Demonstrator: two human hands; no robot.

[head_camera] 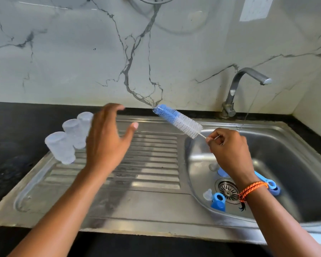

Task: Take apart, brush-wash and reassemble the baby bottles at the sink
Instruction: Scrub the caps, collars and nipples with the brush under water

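Right grip pinches wire handle of bottle brush, bristles up-left. Left grip spread, empty, beside three inverted bottle bodies at its left. Caps, teats in sink below right grip. Judged step: brush-wash; next needs left grip grasping bottle.

The scene is bright and evenly lit by soft daylight, with a pale patch of light high on the marble wall at the upper right and broad white glare streaking the ribbed steel drainboard and the basin rim of the sink. Shadows are faint and soft-edged, lying under the forearms on the steel, while the black counter swallows detail at the left. The wide lens bows the counter's edge and the wall lines toward the borders, and the left hand and the upturned clear bottles are smeared by motion blur, whereas the blue-and-white brush stays fairly crisp.
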